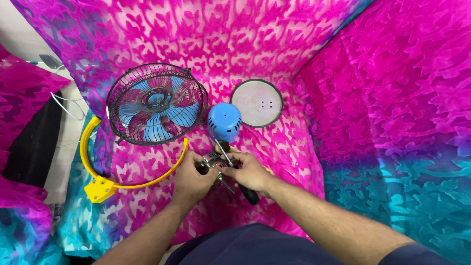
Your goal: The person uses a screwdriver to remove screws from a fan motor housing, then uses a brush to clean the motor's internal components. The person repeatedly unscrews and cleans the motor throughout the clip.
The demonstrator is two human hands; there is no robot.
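Note:
My left hand point(190, 182) grips a small metal fan motor point(211, 161) just above the pink patterned cloth. My right hand point(252, 172) holds a screwdriver point(245, 189) with a black handle, its thin metal shaft angled up and left onto the motor. Right behind the motor stands a blue plastic motor cover point(224, 121). To the left lies a black wire fan cage point(156, 103) with blue blades inside.
A round grey metal plate point(257, 103) with small holes lies behind the blue cover. A yellow curved bracket point(105, 184) rests at the left under the fan cage. Pink, purple and teal fabric point(392, 98) covers the surface and rises at the right.

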